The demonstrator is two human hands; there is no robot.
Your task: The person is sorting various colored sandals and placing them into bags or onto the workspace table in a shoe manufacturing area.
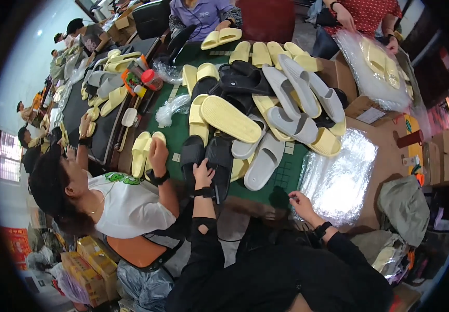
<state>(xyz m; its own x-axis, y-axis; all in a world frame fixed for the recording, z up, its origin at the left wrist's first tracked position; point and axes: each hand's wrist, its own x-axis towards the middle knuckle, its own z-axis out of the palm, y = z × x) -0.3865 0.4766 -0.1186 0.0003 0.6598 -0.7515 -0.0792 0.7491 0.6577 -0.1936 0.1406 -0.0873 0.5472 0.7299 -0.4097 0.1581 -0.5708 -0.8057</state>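
Note:
My left hand point(202, 176) closes over the inner edges of a pair of black slide slippers point(218, 165) at the front edge of the green-topped table. The two slippers lie side by side, straps upward. Off to the right, my right hand point(301, 204) is held with its fingers apart and nothing visible in them. It is beside the left edge of a stack of clear plastic bags point(333, 174). Just beyond my left hand, a grey slipper point(265, 162) and a yellow slipper point(230, 118) lie in a mixed pile of yellow, grey and black slippers.
At my left sits a co-worker in a white shirt, one hand over yellow slippers point(140, 153). Across the table are a person in purple and another in red, who handles bagged yellow slippers above a cardboard box point(372, 110). A red-lidded jar point(151, 79) stands at the far left.

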